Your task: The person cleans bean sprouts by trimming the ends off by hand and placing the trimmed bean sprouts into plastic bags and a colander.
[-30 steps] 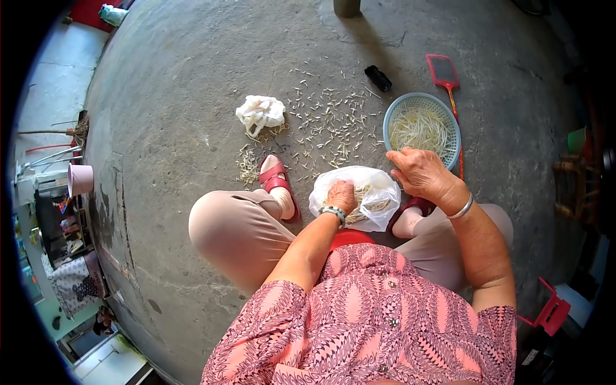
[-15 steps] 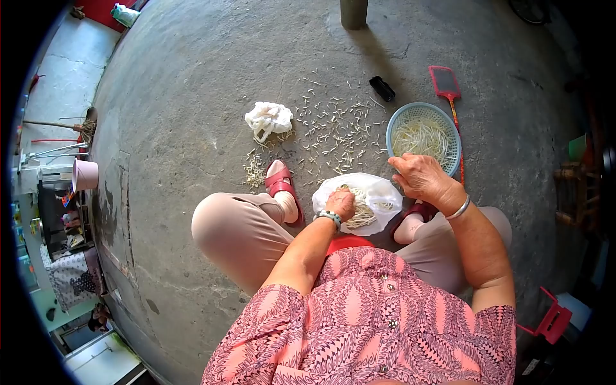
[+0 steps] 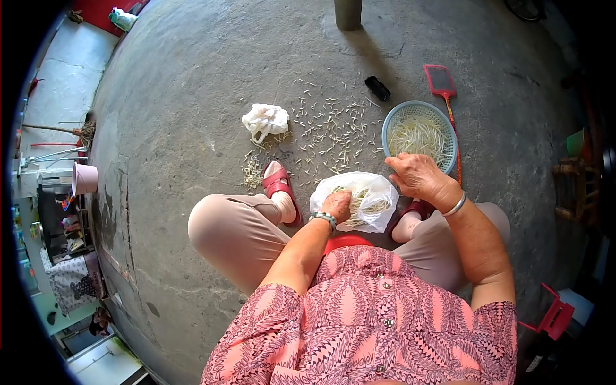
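Between my feet lies an opened white plastic bag (image 3: pixel 382 186) holding a pile of bean sprouts (image 3: pixel 371 206). My left hand (image 3: pixel 336 206), with a beaded bracelet at its wrist, reaches into the bag's left side, its fingers curled on the sprouts and partly hidden. My right hand (image 3: pixel 422 175), wearing a silver bangle, is at the near edge of a light blue plastic colander (image 3: pixel 385 131). Its thumb and fingers are drawn together; whatever they hold is too small to make out. Long pale sprouts (image 3: pixel 420 136) fill the colander's bottom.
Small sprout scraps (image 3: pixel 335 131) litter the concrete floor (image 3: pixel 186 122). A crumpled white bag (image 3: pixel 265 120) lies left of them. Beyond the colander are a black object (image 3: pixel 378 88) and a red fly swatter (image 3: pixel 440 81). A post (image 3: pixel 348 14) stands ahead.
My left hand has shifted slightly in the bag, and the bag's right side has folded further over the sprouts. My right hand stays by the colander. The whole view has shifted slightly.
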Available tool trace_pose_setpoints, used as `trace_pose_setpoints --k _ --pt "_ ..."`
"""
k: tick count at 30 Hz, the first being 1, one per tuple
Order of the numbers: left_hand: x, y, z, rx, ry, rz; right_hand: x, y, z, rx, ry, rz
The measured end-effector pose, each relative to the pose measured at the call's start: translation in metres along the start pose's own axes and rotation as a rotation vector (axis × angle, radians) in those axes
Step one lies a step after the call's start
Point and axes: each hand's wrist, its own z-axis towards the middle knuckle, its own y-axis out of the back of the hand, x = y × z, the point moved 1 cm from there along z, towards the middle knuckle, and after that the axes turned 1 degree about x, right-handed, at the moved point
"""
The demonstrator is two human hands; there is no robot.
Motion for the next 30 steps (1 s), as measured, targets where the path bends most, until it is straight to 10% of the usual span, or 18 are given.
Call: trace_pose_setpoints --k 11,19,25,30 --pt "-0.030 0.018 0.004 0.225 0.181 0.134 -0.001 -0.003 -0.004 0.003 0.000 0.021" --pt "-0.047 0.085 0.012 0.520 -0.076 0.288 0.002 -0.002 -0.016 -0.042 0.020 0.046" --pt "-0.005 0.138 0.065 0.791 -0.185 -0.402 0.011 0.023 -0.009 0.064 -0.018 0.104" --pt "0.122 0.194 0.144 -0.093 0.023 0.041 0.002 0.035 0.012 0.046 -0.071 0.173"
